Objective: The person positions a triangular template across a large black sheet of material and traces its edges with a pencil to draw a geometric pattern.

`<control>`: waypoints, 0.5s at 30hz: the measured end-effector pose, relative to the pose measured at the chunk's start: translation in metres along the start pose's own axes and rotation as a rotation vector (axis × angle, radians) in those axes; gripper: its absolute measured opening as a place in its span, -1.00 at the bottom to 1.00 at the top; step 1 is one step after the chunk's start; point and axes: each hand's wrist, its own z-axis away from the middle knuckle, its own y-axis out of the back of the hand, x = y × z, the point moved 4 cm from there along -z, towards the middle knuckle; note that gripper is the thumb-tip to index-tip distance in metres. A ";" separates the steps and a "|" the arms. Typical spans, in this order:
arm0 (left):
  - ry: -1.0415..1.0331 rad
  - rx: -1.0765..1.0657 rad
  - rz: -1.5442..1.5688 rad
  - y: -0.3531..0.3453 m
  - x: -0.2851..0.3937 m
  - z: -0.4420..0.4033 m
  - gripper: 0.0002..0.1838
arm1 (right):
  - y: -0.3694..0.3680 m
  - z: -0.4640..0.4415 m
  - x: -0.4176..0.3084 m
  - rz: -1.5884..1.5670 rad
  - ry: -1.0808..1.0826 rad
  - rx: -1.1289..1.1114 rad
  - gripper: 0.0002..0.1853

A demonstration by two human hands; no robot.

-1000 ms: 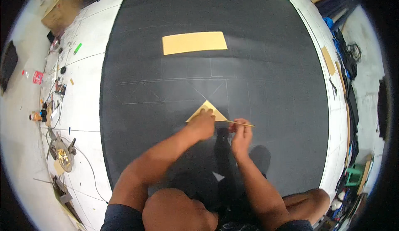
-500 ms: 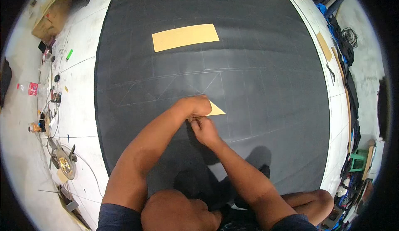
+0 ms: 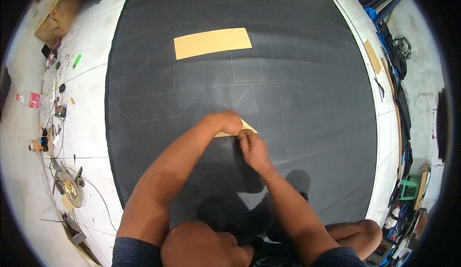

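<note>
A dark fabric sheet (image 3: 326,118) marked with thin pale lines and zigzags lies under both hands. My left hand (image 3: 226,122) rests on top of a small yellow card piece (image 3: 248,125), covering most of it. Its fingers are hidden from above. Just to the right, my right hand (image 3: 254,149) is closed in a pinch at the card's lower edge. Whatever sits between those fingertips is too small to make out. Farther up the sheet lies a larger yellow card strip (image 3: 213,43), slightly curved, touched by neither hand.
White floor tiles (image 3: 89,123) border the fabric. On the left are a green lighter (image 3: 77,61), a bottle with a red label (image 3: 33,100) and a metal dish (image 3: 72,192) with cables. A green stool (image 3: 409,187) and dark cloth (image 3: 402,118) line the right side.
My right hand has slid rightward along the card's lower edge toward its pointed right end. My left hand stays on the card. The view has shifted slightly.
</note>
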 end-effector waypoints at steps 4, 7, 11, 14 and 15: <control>0.178 0.067 0.063 0.017 0.017 0.025 -0.56 | 0.038 -0.003 0.033 0.013 -0.105 0.094 -0.70; 0.146 0.087 0.050 0.013 0.010 0.015 -0.56 | 0.048 -0.001 0.040 0.030 -0.118 0.146 -0.69; -0.004 0.065 0.026 -0.003 -0.011 -0.011 -0.54 | 0.046 -0.001 0.048 0.047 -0.130 0.184 -0.69; 0.090 0.057 0.015 0.017 0.016 0.018 -0.55 | 0.048 -0.001 0.038 0.057 -0.139 0.199 -0.69; 0.089 0.060 0.014 0.017 0.017 0.020 -0.55 | 0.049 -0.001 0.039 0.058 -0.136 0.200 -0.69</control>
